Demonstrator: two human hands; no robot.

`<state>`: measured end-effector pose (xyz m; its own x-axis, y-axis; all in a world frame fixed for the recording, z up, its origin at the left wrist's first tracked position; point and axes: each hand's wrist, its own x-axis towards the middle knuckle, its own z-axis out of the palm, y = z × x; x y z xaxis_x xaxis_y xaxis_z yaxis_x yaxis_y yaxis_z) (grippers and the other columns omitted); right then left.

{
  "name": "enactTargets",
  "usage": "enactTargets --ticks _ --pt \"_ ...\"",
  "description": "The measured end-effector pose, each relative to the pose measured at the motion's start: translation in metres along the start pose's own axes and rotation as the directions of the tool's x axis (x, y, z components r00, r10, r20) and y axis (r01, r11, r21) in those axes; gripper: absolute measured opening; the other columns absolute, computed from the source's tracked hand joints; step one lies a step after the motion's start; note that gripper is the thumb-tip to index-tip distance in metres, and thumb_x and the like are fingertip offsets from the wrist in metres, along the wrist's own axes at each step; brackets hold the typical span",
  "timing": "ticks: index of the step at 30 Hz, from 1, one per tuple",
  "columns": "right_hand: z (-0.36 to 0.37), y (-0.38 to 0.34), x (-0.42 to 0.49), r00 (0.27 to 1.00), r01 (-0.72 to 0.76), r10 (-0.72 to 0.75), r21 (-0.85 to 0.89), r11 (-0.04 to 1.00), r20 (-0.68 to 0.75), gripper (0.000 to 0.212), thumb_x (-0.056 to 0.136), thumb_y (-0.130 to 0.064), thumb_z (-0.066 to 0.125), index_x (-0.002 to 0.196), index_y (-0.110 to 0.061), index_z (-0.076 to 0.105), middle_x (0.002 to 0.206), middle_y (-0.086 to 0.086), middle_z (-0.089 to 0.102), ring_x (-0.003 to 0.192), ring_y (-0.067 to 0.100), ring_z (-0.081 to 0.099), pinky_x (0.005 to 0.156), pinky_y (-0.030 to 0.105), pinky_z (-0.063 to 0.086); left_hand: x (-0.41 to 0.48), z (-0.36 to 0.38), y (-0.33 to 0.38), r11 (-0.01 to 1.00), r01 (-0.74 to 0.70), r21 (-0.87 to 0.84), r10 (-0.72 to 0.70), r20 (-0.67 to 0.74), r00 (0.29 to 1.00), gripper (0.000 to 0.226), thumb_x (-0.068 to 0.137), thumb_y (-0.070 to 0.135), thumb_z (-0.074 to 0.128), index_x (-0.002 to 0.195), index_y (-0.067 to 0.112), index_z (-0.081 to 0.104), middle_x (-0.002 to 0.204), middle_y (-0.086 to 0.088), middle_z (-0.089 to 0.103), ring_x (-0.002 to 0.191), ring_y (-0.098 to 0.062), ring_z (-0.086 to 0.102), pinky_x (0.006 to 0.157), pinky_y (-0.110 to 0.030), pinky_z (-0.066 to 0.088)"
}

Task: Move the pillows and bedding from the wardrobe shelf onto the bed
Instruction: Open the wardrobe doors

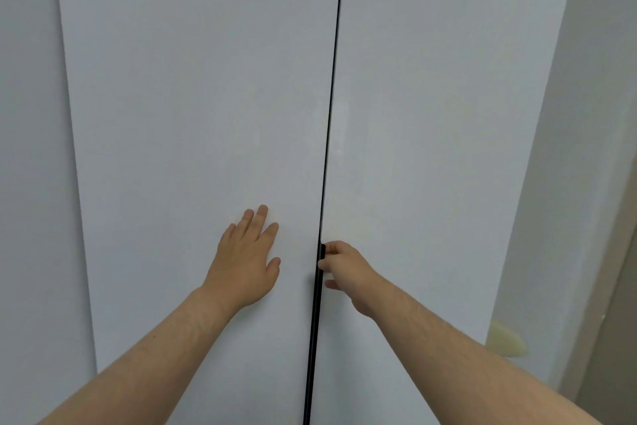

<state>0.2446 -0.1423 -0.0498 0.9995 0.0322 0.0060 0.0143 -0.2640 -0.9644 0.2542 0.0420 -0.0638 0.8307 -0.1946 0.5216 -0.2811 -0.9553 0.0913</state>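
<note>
- Far left, a pale wall panel point(27, 149) runs beside the wardrobe; nothing of the bed shows from here.
- The left door point(193, 97) of the wardrobe is shut, a plain glossy white-grey panel with no knob on its face.
- The left hand point(246, 262) lies flat on that door, fingers spread wide and pointing up, palm against the panel, holding nothing. I take it to be bracing the door.
- Between the doors runs a thin dark seam point(332, 97), which thickens lower down into a black edge strip point(315, 338) that looks to serve as the pull.
- The right hand point(344, 269) is at that strip, fingers curled narrow around the inner edge of the right door point(448, 114), thumb side toward the seam. It grips the door edge and nothing else.
- Far right, a lighter wall or frame point(593, 114) stands beside the wardrobe, with a small cream-coloured object point(506, 342) low down that I cannot identify.
- The pillows and bedding are not visible; by my reckoning they are behind these closed doors on the shelf.
- Step in hand, as I judge it: opening the wardrobe, the very start of the task.
- The next move calls for pulling the right door outward, stepping clear of its swing, then finding the shelf.
</note>
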Motion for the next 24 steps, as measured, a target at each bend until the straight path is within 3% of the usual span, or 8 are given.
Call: enactTargets --ticks 3,7,9,12,15,19,22,24 --pt "-0.007 0.002 -0.014 0.999 0.028 -0.028 0.004 1.000 0.030 0.020 0.087 -0.002 0.048 0.101 -0.013 0.056 0.096 0.000 0.059 0.079 0.012 0.056 0.070 0.025 0.048 -0.006 -0.010 0.012 0.968 0.081 -0.236 -0.067 0.065 0.996 0.060 0.098 0.035 0.038 0.153 0.018 0.020 0.164 -0.002 0.003 0.150 -0.019 0.001 0.118 -0.034 0.007" --pt "-0.022 0.007 -0.052 0.995 0.079 -0.080 0.009 0.997 0.065 0.011 0.088 -0.007 0.048 0.091 -0.016 0.054 0.094 0.003 0.060 0.079 0.015 0.056 0.069 0.025 0.048 -0.021 -0.038 0.047 0.821 0.118 -0.559 -0.068 0.109 0.992 0.056 0.100 0.035 0.038 0.152 0.021 0.023 0.161 0.005 0.019 0.147 -0.011 0.017 0.114 -0.023 0.012" --pt "-0.033 0.012 -0.075 0.990 0.103 -0.104 0.012 0.995 0.097 0.010 0.090 -0.010 0.047 0.088 -0.017 0.054 0.092 0.002 0.061 0.080 0.016 0.058 0.073 0.028 0.049 -0.028 -0.057 0.073 0.716 0.115 -0.689 -0.068 0.095 0.993 0.053 0.101 0.036 0.036 0.151 0.023 0.027 0.157 0.008 0.028 0.144 -0.011 0.026 0.113 -0.023 0.017" --pt "-0.058 0.022 -0.117 0.982 0.128 -0.128 0.008 0.992 0.140 0.011 0.093 -0.015 0.045 0.089 -0.016 0.054 0.088 -0.001 0.063 0.081 0.015 0.059 0.076 0.030 0.050 -0.044 -0.091 0.127 0.504 0.107 -0.857 -0.045 0.098 0.994 0.046 0.102 0.038 0.030 0.145 0.026 0.038 0.148 0.008 0.043 0.138 -0.014 0.039 0.115 -0.034 0.029" --pt "-0.084 0.031 -0.155 0.978 0.145 -0.142 -0.008 0.989 0.151 0.016 0.096 -0.020 0.042 0.093 -0.015 0.057 0.090 0.000 0.064 0.082 0.013 0.060 0.075 0.029 0.051 -0.064 -0.121 0.180 0.323 0.091 -0.942 -0.022 0.089 0.996 0.032 0.102 0.039 0.026 0.116 0.036 0.054 0.122 0.009 0.061 0.115 -0.016 0.060 0.099 -0.035 0.047" --pt "-0.125 0.045 -0.207 0.982 0.164 -0.160 -0.036 0.986 0.096 0.023 0.096 -0.029 0.043 0.087 -0.016 0.059 0.089 0.002 0.063 0.080 0.015 0.060 0.070 0.026 0.051 -0.099 -0.143 0.249 0.302 0.025 -0.953 -0.008 0.024 1.000 0.030 0.103 0.038 0.024 0.099 0.039 0.054 0.104 0.012 0.064 0.093 -0.009 0.065 0.069 -0.017 0.056" --pt "-0.162 0.058 -0.241 0.983 0.182 -0.183 -0.103 0.978 -0.004 0.030 0.095 -0.039 0.044 0.082 -0.014 0.056 0.084 0.006 0.058 0.075 0.018 0.056 0.066 0.027 0.049 -0.120 -0.151 0.299 0.298 0.008 -0.955 0.066 0.029 0.997 0.026 0.101 0.042 0.026 0.101 0.041 0.053 0.105 0.014 0.062 0.097 -0.009 0.063 0.075 -0.021 0.056" --pt "-0.200 0.072 -0.277 0.966 0.173 -0.202 -0.175 0.969 -0.162 0.033 0.093 -0.041 0.044 0.074 -0.015 0.049 0.077 0.008 0.052 0.068 0.019 0.051 0.064 0.033 0.046 -0.141 -0.159 0.350 0.275 0.032 -0.961 0.123 0.068 0.990 0.024 0.100 0.044 0.029 0.103 0.042 0.052 0.109 0.013 0.062 0.106 -0.012 0.062 0.085 -0.029 0.053"
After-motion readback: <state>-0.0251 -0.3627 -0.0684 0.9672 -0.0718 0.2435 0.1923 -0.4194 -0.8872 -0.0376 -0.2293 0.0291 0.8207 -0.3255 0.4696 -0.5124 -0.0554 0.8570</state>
